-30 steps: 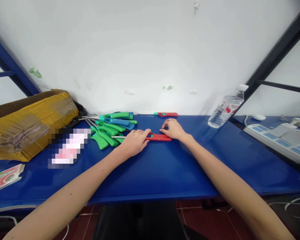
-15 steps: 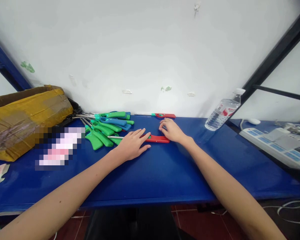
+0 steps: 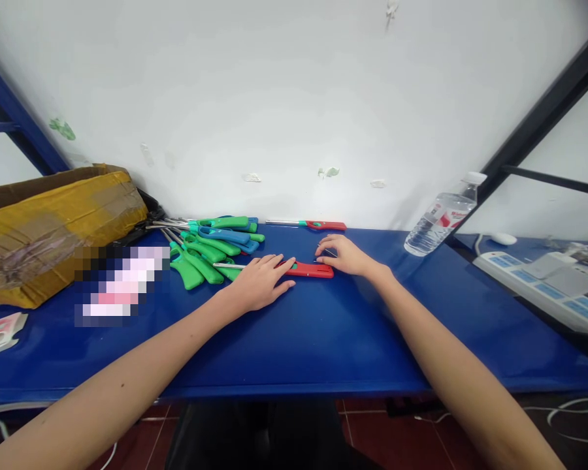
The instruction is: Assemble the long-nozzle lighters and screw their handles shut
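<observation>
A red gas lighter [image 3: 310,270] with a long metal nozzle lies crosswise on the blue table. Across its middle rests my left hand [image 3: 262,282], fingers stretched out flat and thumb apart, partly covering the trigger. My right hand [image 3: 345,255] is just above the lighter's right end, its fingers curled in a pinch. A thin dark object [image 3: 330,252] shows between those fingers, too small to name. To the left is a heap of green lighters [image 3: 210,247] and a few blue lighters [image 3: 224,235]. Another red lighter [image 3: 325,225] lies by the wall.
At the left stands a taped cardboard box [image 3: 63,228], with a torn pink-and-white carton [image 3: 0,334] in front. A water bottle [image 3: 440,219] leans at the back right. Beyond it are a power strip [image 3: 543,287] and cables. A white wall closes off the back.
The camera view has shifted slightly. My right hand has moved a little, with its fingers still pinched; my left hand remains on the red lighter.
</observation>
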A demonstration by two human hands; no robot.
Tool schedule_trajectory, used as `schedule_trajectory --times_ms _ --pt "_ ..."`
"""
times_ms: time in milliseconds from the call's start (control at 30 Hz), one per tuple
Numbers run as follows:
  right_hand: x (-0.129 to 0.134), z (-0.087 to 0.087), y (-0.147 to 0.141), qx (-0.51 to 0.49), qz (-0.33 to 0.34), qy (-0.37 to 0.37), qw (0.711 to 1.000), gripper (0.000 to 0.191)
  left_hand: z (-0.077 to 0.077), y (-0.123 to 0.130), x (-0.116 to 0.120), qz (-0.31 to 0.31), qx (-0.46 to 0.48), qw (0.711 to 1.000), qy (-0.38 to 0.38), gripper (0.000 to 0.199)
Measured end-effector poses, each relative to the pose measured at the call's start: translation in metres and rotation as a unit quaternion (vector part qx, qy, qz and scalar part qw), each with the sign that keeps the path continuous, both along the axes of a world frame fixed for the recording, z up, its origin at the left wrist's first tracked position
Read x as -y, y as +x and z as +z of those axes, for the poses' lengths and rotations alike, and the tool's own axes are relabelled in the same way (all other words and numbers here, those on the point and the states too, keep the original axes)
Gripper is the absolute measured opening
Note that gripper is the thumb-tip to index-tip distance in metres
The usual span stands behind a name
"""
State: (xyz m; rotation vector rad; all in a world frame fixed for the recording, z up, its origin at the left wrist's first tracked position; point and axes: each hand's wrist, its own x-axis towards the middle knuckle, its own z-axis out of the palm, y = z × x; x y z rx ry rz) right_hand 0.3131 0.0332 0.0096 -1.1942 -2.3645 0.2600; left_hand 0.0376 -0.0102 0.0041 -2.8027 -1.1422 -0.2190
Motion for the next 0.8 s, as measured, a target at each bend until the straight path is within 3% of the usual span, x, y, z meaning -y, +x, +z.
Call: schedule_trajectory --times_ms 167,500,800 --pt "-0.0010 0.0043 -0.0067 0.024 -0.021 -0.023 0.999 0.009 -0.0014 -0.0002 -0.0002 -0.005 0.005 1.000 0.005 0.057" --pt "-0.0010 0.0037 -0.0083 0.123 0.014 0.022 0.992 0.018 0.0002 0.0017 0.0019 0.000 -0.004 1.000 0.007 0.056" --pt "0.0035 0.0093 -0.0090 0.216 -0.021 0.045 0.975 0.014 0.0006 0.0018 0.0026 0.002 -0.013 1.000 0.000 0.056"
